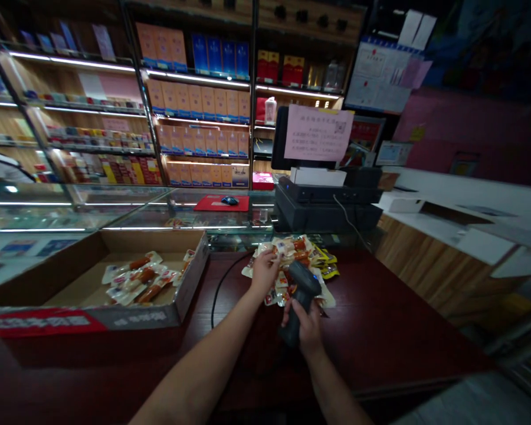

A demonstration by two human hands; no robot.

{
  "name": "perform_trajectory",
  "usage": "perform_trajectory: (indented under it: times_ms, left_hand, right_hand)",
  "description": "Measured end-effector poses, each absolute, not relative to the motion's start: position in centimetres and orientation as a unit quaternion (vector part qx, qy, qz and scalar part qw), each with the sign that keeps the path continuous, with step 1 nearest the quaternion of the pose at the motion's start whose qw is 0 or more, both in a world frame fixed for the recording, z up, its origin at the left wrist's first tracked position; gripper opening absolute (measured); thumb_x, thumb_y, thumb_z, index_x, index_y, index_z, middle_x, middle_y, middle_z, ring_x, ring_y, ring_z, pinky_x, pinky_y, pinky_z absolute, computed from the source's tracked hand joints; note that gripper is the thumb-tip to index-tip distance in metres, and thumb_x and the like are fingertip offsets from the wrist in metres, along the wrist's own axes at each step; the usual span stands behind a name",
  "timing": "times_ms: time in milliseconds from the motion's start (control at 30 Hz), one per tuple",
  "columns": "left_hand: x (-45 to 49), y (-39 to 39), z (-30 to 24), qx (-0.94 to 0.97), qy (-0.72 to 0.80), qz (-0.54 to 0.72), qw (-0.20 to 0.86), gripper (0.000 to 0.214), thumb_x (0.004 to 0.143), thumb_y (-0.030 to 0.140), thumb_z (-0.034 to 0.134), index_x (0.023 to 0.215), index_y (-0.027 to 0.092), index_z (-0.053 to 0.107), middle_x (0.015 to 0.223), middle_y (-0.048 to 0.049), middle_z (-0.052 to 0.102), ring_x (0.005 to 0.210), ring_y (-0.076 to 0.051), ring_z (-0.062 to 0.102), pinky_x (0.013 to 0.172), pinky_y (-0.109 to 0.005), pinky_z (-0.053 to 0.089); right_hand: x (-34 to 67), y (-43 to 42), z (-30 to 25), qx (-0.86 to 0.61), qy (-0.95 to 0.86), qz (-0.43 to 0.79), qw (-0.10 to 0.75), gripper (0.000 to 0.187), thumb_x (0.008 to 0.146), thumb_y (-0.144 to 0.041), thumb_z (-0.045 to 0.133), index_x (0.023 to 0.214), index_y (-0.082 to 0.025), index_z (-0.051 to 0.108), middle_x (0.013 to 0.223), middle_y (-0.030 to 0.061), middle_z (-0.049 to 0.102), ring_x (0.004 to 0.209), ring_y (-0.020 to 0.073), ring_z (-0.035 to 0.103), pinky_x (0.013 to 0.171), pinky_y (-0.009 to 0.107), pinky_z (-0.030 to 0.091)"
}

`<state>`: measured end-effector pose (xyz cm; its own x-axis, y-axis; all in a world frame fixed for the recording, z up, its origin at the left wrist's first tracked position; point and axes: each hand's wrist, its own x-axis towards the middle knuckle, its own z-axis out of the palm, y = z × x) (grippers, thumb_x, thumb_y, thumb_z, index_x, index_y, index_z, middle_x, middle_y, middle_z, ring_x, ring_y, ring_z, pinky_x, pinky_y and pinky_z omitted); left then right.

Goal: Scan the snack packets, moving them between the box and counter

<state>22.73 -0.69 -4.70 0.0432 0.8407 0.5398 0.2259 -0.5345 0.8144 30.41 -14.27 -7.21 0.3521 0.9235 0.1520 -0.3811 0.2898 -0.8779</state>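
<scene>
My right hand (305, 324) is wrapped round the handle of a dark handheld barcode scanner (304, 280), whose head is over a pile of packaged snacks (301, 243). The packets are clear and white, with orange-brown contents. At the pile's left side, my left hand (265, 273) has its fingers curled in on a snack packet (269, 249); its far edge is partly hidden by the fingers. Yellow packets (330, 267) lie at the right of the pile. To the left, an open cardboard box (135, 319) holds several similar packets (144, 277).
A dark red counter (380, 330) carries the box and pile. Behind stand a glass display counter (137, 215), a cash register (327, 200) with a pink notice, and a mouse (230, 200) on a red mat. A black cable (216, 289) curves beside the box. Another person's sleeve (2, 165) shows far left.
</scene>
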Motion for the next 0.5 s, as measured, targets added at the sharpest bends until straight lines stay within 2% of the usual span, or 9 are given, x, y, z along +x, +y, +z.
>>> perform_trajectory:
  times_ms: [100,200,367,500]
  left_hand:
    - [22.7,-0.2,-4.3,0.655,0.424,0.556,0.285,0.019,0.077,0.028,0.053,0.066,0.017,0.063,0.081,-0.0064,0.066,0.082,-0.019,0.06,0.082,-0.034,0.044]
    - [21.1,-0.3,-4.0,0.603,0.472,0.575,0.29,0.018,0.077,0.029,0.05,0.066,0.017,0.057,0.066,-0.0024,0.06,0.066,-0.016,0.057,0.069,-0.03,0.047]
    - [16.6,-2.2,-4.8,0.465,0.466,0.652,0.376,0.02,0.076,0.036,0.049,0.07,0.017,0.051,0.067,-0.0006,0.056,0.061,-0.014,0.057,0.057,-0.027,0.05]
    - [14.4,-3.6,-5.9,0.454,0.455,0.67,0.371,0.025,0.074,0.042,0.054,0.073,0.017,0.054,0.07,-0.0015,0.058,0.063,-0.013,0.057,0.059,-0.027,0.051]
  right_hand:
    - [30.1,-14.3,-7.2,-0.402,-0.361,0.461,0.704,0.032,0.068,-0.042,0.068,0.084,-0.019,0.053,0.053,-0.0048,0.056,0.038,0.0124,0.052,0.038,0.026,0.045]
    - [30.0,-14.4,-7.3,-0.398,-0.373,0.464,0.698,0.027,0.07,-0.041,0.067,0.076,-0.019,0.053,0.053,-0.004,0.056,0.039,0.0121,0.052,0.039,0.026,0.046]
    - [30.1,-14.6,-7.3,-0.372,-0.39,0.481,0.692,0.025,0.072,-0.039,0.066,0.078,-0.02,0.051,0.057,-0.0035,0.058,0.039,0.0113,0.052,0.039,0.026,0.046]
    - [29.2,-15.2,-6.5,-0.367,-0.402,0.515,0.662,0.027,0.072,-0.039,0.066,0.079,-0.02,0.049,0.056,-0.0048,0.056,0.038,0.0093,0.05,0.037,0.023,0.045]
